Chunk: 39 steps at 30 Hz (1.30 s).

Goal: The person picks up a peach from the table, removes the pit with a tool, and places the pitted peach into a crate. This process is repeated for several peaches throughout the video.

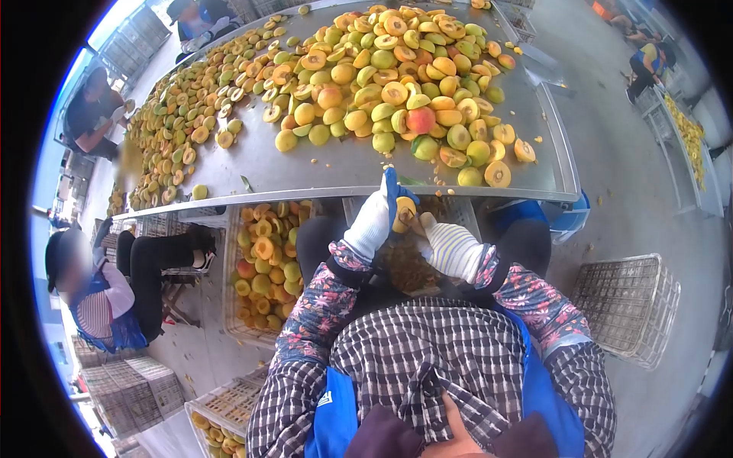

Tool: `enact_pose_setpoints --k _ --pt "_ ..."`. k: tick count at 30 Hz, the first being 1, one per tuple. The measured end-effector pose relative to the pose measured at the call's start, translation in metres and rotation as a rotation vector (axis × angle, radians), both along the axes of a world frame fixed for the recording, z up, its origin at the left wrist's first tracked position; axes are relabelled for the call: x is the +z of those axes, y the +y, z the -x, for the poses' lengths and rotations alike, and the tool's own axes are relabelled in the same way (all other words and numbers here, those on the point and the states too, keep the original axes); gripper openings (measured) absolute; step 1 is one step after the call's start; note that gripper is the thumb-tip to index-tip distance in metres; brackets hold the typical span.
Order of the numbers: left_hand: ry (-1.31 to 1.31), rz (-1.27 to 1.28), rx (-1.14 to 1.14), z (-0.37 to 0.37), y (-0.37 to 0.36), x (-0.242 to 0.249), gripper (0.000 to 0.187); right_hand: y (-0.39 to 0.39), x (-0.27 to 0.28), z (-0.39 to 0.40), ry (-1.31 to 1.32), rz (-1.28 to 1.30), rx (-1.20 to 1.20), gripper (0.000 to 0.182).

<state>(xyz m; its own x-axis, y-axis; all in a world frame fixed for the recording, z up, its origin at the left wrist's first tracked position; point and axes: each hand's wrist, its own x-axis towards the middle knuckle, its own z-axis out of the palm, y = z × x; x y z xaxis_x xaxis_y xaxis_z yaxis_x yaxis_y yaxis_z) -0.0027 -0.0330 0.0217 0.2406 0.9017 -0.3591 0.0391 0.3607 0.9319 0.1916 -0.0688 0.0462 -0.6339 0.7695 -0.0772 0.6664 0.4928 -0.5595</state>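
Note:
My left hand (pixel 376 217), in a white glove with blue fingers, is closed around a peach half (pixel 405 214), cut face toward me. My right hand (pixel 450 246), in a striped knit glove, is closed right beside the fruit. Its fingertips meet the peach's edge; whatever they grip is too small or hidden to make out. Both hands are just off the near edge of a metal table (pixel 321 172). On that table lies a large heap of halved and whole yellow peaches (pixel 393 91). Below my hands a crate (pixel 412 267) holds brownish bits, probably pits.
A crate of peach halves (pixel 263 263) stands left of my legs. An empty-looking plastic crate (pixel 626 305) and a blue tub (pixel 561 217) are to the right. Several people sit or work around, one person (pixel 103 290) close on the left. A raised rim (pixel 561 141) borders the table.

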Motion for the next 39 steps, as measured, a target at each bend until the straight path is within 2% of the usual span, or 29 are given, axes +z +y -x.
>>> enact_pose_setpoints --k 1,2,3,4,6,8,10,12,14,15,16,17,18,19,20,22,24,27,30,32,34,35,36,37,38,39 --pt "-0.215 -0.035 0.068 -0.002 -0.001 -0.005 0.067 0.003 -0.016 0.001 -0.003 -0.003 0.008 0.033" --pt "-0.429 -0.07 0.135 -0.006 -0.003 -0.012 0.066 0.007 -0.041 0.002 0.184 -0.008 -0.041 0.034" --pt "-0.28 -0.382 0.198 -0.015 -0.005 -0.016 0.058 0.008 -0.041 0.007 0.371 -0.01 -0.092 0.034" --pt "-0.104 -0.559 0.262 -0.02 -0.008 -0.019 0.051 0.007 -0.041 0.009 0.371 -0.011 -0.088 0.034" --pt "-0.075 -0.576 0.366 -0.024 -0.013 -0.021 0.047 0.001 -0.037 0.017 0.638 0.166 -0.152 0.032" --pt "-0.044 -0.603 0.346 -0.021 -0.015 -0.017 0.048 -0.001 -0.04 0.019 0.616 0.209 -0.176 0.032" --pt "-0.015 -0.631 0.324 -0.018 -0.017 -0.017 0.048 0.001 -0.043 0.018 0.474 0.178 -0.147 0.033" --pt "-0.219 -0.412 0.297 -0.014 -0.016 -0.021 0.051 0.008 -0.033 0.013 0.391 0.179 -0.115 0.034" --pt "-0.192 -0.366 0.227 -0.007 -0.011 -0.021 0.052 0.011 -0.034 0.014 0.308 0.176 -0.082 0.036" --pt "-0.165 -0.319 0.158 -0.004 -0.009 -0.021 0.053 0.011 -0.046 0.017 0.512 0.19 -0.069 0.035" --pt "-0.164 -0.327 0.167 -0.005 -0.008 -0.028 0.053 0.01 -0.035 0.025 0.714 0.203 -0.047 0.035" --pt "-0.076 -0.438 0.142 -0.007 -0.008 -0.038 0.05 0.004 -0.014 0.013 0.622 0.858 -0.205 0.033" --pt "0.031 -0.569 0.142 -0.002 -0.003 -0.036 0.046 0.0 0.003 0.02 0.66 1.069 -0.351 0.032" --pt "0.254 -0.809 0.234 -0.003 -0.001 -0.027 0.041 0.001 -0.003 0.022 0.762 1.098 -0.337 0.032" --pt "0.495 -1.028 0.322 -0.009 -0.004 -0.022 0.036 0.002 0.0 0.023 0.76 1.064 -0.363 0.033" --pt "-0.104 -0.544 0.438 -0.017 -0.005 -0.027 0.03 0.011 -0.006 0.02 0.693 1.028 -0.341 0.034" --pt "0.009 -0.567 0.411 -0.017 -0.013 -0.011 0.03 0.014 -0.045 0.022 0.712 0.434 -0.198 0.033" --pt "0.036 -0.593 0.403 -0.02 -0.017 -0.008 0.031 0.01 -0.053 0.02 0.542 0.034 -0.115 0.028" --pt "0.035 -0.579 0.395 -0.017 -0.02 -0.012 0.03 0.014 -0.056 0.012 0.553 0.111 -0.06 0.03" --pt "0.116 -0.544 0.281 -0.012 -0.022 -0.006 0.03 0.019 -0.054 0.003 0.456 0.018 -0.013 0.036" --pt "0.183 -0.596 0.247 -0.009 -0.01 -0.037 0.032 0.022 -0.047 -0.003 0.107 -0.035 0.051 0.041" --pt "0.328 -0.774 0.196 -0.008 -0.003 -0.056 0.033 0.024 -0.057 -0.007 0.117 -0.06 0.084 0.042" --pt "0.475 -0.952 0.143 -0.007 -0.002 -0.052 0.034 0.023 -0.058 -0.007 0.115 -0.061 0.087 0.042" --pt "0.317 -0.744 0.027 -0.004 -0.003 -0.047 0.033 0.023 -0.059 -0.005 0.335 0.107 0.122 0.041" --pt "0.319 -0.743 0.029 -0.006 -0.004 -0.043 0.033 0.022 -0.06 -0.005 0.555 0.279 0.155 0.041" --pt "0.187 -0.701 0.104 -0.009 -0.005 -0.04 0.033 0.021 -0.06 -0.005 0.517 0.442 -0.022 0.038"
